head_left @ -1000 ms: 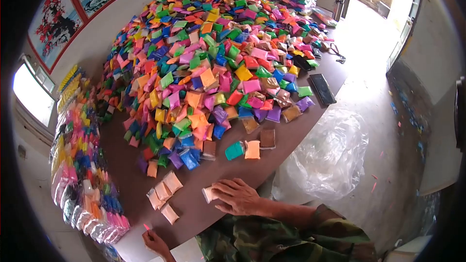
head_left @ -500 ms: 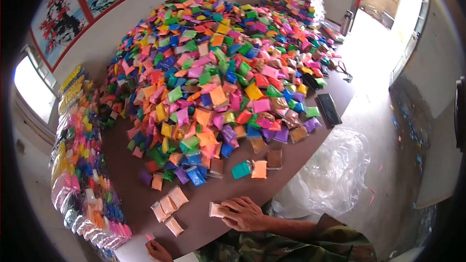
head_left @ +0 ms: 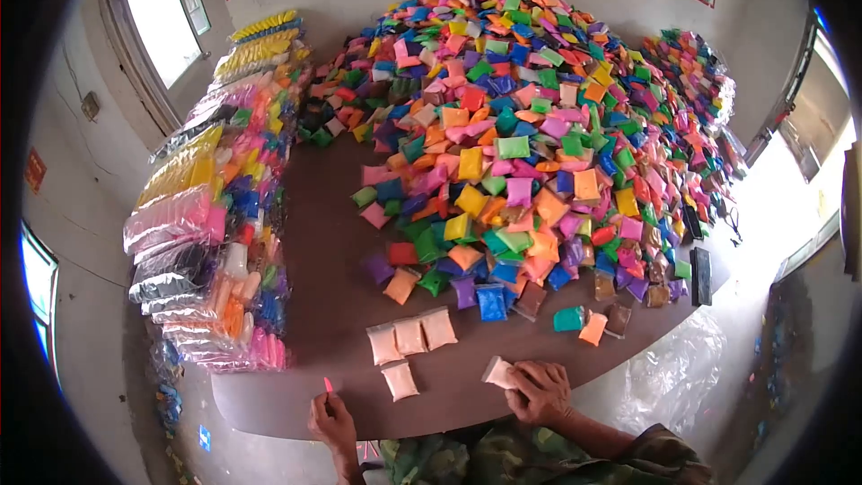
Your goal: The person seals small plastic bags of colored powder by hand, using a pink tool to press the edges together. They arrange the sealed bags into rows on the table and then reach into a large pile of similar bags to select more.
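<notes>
My right hand (head_left: 540, 395) rests near the table's front edge, its fingers closed over a small pale peach packet (head_left: 498, 373) in clear plastic. To its left, at the table edge, my left hand (head_left: 334, 424) pinches a thin bright pink piece (head_left: 329, 384) that points upward; most of it is hidden by the fingers. Three pale peach packets (head_left: 409, 338) lie side by side in a row between and beyond the hands. Below that row sits one more peach packet (head_left: 400, 381), apart from both hands.
A tall heap of colourful packets (head_left: 512, 148) covers much of the brown table (head_left: 328, 251). Stacked bagged packets (head_left: 211, 216) line the left side. A teal packet (head_left: 567, 319), an orange packet (head_left: 593, 330) and a black oblong object (head_left: 701, 276) lie rightward. Clear plastic (head_left: 669, 368) hangs beyond the edge.
The camera view has turned to the left, so the heap and table appear further right. Both hands keep their holds on the peach packet and the pink piece.
</notes>
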Action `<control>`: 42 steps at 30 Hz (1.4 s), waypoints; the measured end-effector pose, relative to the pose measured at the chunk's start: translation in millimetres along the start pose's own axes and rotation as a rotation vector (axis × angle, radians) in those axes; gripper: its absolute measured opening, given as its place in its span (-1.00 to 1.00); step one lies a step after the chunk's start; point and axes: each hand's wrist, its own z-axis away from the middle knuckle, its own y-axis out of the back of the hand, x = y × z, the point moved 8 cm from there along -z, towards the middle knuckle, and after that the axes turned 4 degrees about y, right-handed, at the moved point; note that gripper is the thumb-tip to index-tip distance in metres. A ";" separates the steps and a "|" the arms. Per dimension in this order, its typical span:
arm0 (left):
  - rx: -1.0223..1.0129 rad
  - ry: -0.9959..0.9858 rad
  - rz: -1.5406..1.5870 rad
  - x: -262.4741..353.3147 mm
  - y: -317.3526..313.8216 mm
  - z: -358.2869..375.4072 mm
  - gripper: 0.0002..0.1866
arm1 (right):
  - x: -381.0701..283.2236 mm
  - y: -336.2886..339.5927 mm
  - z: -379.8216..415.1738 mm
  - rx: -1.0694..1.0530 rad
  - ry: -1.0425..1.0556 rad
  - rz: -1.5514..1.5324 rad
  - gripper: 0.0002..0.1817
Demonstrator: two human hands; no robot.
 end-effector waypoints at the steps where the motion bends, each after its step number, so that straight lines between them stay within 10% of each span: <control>1: -0.014 0.010 0.014 -1.6 -0.4 0.4 -0.92 | -1.0 -1.0 -0.2 -0.006 0.004 0.021 -0.58; 42: -0.078 -0.075 0.025 10.6 -1.8 -5.2 -0.88 | 1.0 8.8 -0.2 0.057 -0.050 -0.099 -0.55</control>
